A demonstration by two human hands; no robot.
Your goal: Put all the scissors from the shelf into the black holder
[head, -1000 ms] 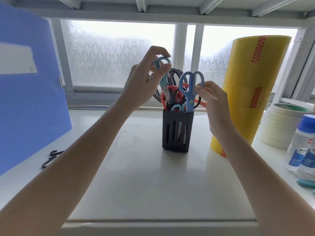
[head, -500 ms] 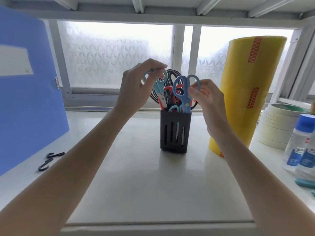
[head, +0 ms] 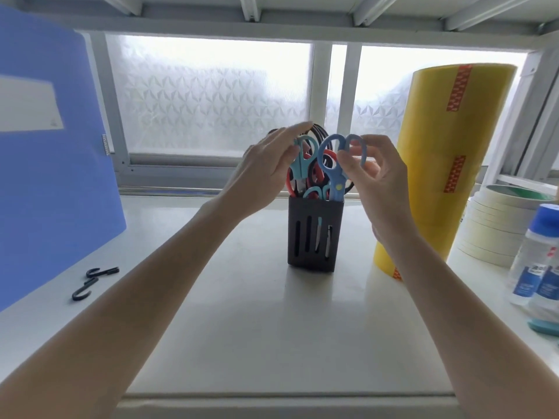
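Our left hand [head: 266, 170] hides much of the teal scissors [head: 303, 160] it pinches, and blades vanish inside the black holder [head: 314, 234]; red and black handles behind tangle indistinctly; we work on a white shelf [head: 257, 322] before frosted windows [head: 211, 95], a yellow roll [head: 444, 164] just right; our right hand [head: 381, 179] pinches the blue scissors [head: 335, 164] standing in the slotted holder.
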